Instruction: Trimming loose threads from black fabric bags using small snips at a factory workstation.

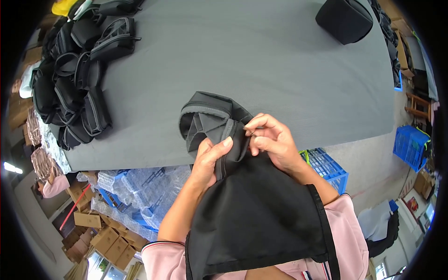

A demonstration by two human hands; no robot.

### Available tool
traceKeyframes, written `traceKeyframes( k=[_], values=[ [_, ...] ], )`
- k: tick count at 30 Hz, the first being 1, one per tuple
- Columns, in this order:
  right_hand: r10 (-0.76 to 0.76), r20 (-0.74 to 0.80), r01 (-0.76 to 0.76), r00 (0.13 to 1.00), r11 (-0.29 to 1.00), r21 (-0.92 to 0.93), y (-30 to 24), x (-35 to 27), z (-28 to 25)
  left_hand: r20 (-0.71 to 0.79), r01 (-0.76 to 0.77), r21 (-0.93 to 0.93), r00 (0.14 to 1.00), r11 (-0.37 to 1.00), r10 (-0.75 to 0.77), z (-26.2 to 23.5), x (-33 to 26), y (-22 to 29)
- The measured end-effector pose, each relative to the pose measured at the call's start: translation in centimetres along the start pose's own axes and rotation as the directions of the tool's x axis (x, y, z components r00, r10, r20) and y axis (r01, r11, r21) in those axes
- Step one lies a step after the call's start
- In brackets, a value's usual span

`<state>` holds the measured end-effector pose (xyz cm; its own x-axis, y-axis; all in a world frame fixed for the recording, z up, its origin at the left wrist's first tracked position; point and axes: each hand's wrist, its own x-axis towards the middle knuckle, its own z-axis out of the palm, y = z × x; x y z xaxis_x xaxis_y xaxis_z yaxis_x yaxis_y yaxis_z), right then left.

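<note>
A black zippered pouch (215, 103) is held up near my body at the table's front edge, its mouth gaping and grey lining folds showing inside. My left hand (208, 161) grips its near side, thumb on top along the zipper edge and fingers tucked inside or behind the cloth. At the pouch's right side, my right hand (272, 140) is pinched, thumb and index close together by the edge. A tiny dark thing shows at those fingertips, too small to name. A black apron (261, 219) covers my chest below the hands.
Many similar black pouches (70, 88) lie heaped at the grey table's (233, 56) left. One boxy black pouch (345, 21) stands far right. Below the front edge are bubble wrap (156, 191) and a blue crate (324, 165). Another blue crate (410, 147) and cardboard boxes (109, 242) sit on the floor.
</note>
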<state>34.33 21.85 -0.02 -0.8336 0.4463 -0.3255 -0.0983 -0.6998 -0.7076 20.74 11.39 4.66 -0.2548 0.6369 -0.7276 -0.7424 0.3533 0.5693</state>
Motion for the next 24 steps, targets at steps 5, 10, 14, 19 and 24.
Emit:
traceKeyframes(
  k=[5, 10, 14, 19, 24],
  values=[
    [-0.267, -0.018, 0.192, 0.963, 0.736, -0.649, -1.7, -0.6, 0.5, -0.031, -0.069, -0.168, 0.997, 0.983, 0.065, -2.5, 0.0, -2.1],
    [-0.315, 0.029, 0.231, 0.949, 0.626, -0.745, -2.6, 0.2, 1.5, 0.084, -0.032, -0.142, 0.996, 0.989, 0.044, -1.8, 0.0, -1.0],
    [-0.378, 0.078, 0.279, 0.923, 0.515, -0.811, -2.7, 0.5, 1.9, 0.116, -0.041, -0.136, 0.992, 0.990, 0.057, -2.2, 0.1, -1.3],
    [-0.487, 0.266, 0.433, 0.832, 0.270, -0.860, -2.7, 0.5, 1.2, 0.150, -0.022, -0.150, 0.988, 0.988, 0.045, -2.4, -0.1, -1.2],
    [-0.464, 0.052, 0.315, 0.885, 0.511, -0.800, -3.0, -0.3, 1.2, 0.172, -0.037, -0.171, 0.983, 0.985, 0.067, -2.1, -0.2, -1.0]
  ],
)
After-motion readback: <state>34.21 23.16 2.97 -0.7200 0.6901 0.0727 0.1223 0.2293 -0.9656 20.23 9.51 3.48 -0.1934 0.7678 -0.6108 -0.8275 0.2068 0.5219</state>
